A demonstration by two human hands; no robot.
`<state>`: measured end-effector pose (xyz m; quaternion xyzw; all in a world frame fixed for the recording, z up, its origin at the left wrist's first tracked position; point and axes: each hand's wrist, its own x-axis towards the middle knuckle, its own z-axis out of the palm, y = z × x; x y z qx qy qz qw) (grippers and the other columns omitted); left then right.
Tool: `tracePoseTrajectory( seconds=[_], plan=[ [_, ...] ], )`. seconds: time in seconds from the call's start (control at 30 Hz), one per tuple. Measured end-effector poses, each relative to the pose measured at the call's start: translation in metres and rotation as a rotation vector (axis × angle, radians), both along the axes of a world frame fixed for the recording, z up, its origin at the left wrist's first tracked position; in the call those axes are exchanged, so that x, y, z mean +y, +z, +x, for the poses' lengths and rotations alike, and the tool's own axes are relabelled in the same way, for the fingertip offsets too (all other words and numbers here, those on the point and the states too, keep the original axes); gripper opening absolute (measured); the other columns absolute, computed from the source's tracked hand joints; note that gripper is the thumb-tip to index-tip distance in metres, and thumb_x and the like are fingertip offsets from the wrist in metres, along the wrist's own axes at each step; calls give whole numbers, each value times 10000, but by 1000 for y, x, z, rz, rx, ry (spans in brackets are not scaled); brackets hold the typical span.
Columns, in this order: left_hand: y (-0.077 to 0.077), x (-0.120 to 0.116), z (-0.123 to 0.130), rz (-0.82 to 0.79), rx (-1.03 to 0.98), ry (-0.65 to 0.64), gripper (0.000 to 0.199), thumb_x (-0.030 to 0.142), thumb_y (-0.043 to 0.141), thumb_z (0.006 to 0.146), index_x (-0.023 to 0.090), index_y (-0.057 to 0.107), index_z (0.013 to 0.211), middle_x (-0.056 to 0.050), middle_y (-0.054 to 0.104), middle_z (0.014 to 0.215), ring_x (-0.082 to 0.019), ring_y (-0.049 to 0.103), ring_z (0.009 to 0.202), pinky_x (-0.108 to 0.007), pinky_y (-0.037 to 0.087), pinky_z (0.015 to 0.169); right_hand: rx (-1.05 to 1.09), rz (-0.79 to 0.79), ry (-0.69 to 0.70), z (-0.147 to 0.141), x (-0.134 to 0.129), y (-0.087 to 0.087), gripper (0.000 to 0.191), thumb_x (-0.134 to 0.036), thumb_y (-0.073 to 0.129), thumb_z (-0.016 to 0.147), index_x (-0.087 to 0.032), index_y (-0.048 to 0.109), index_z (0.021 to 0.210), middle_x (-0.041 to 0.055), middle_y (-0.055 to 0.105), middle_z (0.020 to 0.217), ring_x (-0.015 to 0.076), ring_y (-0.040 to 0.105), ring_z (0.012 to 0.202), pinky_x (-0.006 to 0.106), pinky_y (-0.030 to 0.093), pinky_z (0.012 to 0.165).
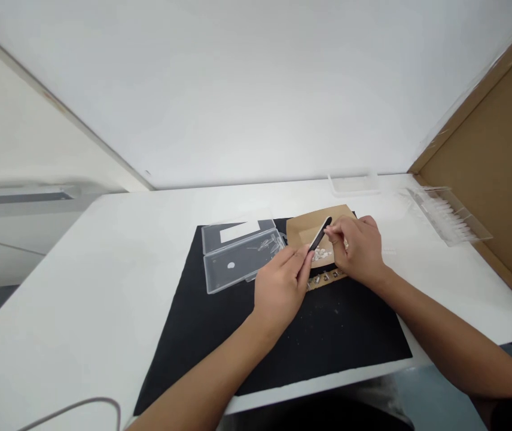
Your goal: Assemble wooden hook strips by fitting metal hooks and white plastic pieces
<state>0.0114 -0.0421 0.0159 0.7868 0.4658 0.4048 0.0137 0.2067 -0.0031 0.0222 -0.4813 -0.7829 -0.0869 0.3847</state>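
Observation:
My left hand (pixel 282 287) is closed around the lower end of a nail file (pixel 319 235), black on its face with a pale edge. The file slants up and to the right. Close to its upper end, my right hand (pixel 355 246) is pinched, its fingertips at the file's side; whatever sits between them is too small to make out. Below and behind the file lies a brown paper tray (pixel 298 225) with small white pieces (pixel 322 254) in it. A brown strip bearing several small shiny parts (pixel 326 276) lies in front of the tray, partly hidden by my hands.
To the left, an open clear plastic case (pixel 220 276) holds thin clear pieces and a white dot. Everything lies on a black mat (pixel 323 341) on a white table (pixel 81 299). Clear trays (pixel 448 218) stand at the right, beside a cardboard panel (pixel 502 155).

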Motion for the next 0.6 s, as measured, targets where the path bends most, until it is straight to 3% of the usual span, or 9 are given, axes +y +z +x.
tracePoseTrajectory(
  seconds=[0.13, 0.3, 0.43, 0.6],
  plan=[
    [-1, 1, 0, -1, -4, 4, 205, 227, 605, 1069, 139, 786, 1111, -50, 762, 862, -165, 726, 765, -269, 558, 715, -81, -39, 64, -1, -1, 0, 261, -272, 511, 1067, -217, 511, 812, -12, 676, 704, 153, 546, 601, 357, 303, 754],
    [-4, 3, -1, 10, -16, 9, 204, 226, 603, 1068, 142, 781, 1123, -58, 779, 891, -167, 738, 789, -270, 568, 730, -71, 16, -2, -4, 0, -6, 265, -272, 518, 1062, -226, 494, 802, 1, 693, 721, 161, 539, 601, 358, 309, 753],
    [-4, 5, -2, -2, -9, 13, 208, 222, 592, 1072, 152, 784, 1105, -58, 780, 882, -167, 736, 789, -270, 570, 739, -124, 13, 96, -6, 2, -9, 249, -249, 507, 1057, -225, 505, 809, -6, 676, 699, 162, 546, 610, 363, 310, 754],
    [-3, 5, -2, 16, 0, 27, 218, 231, 585, 1075, 151, 780, 1127, -57, 773, 872, -170, 727, 783, -271, 562, 710, -73, 1, 22, -6, 3, -6, 264, -270, 512, 1066, -224, 505, 806, -7, 697, 720, 157, 536, 604, 364, 291, 739]
  ],
)
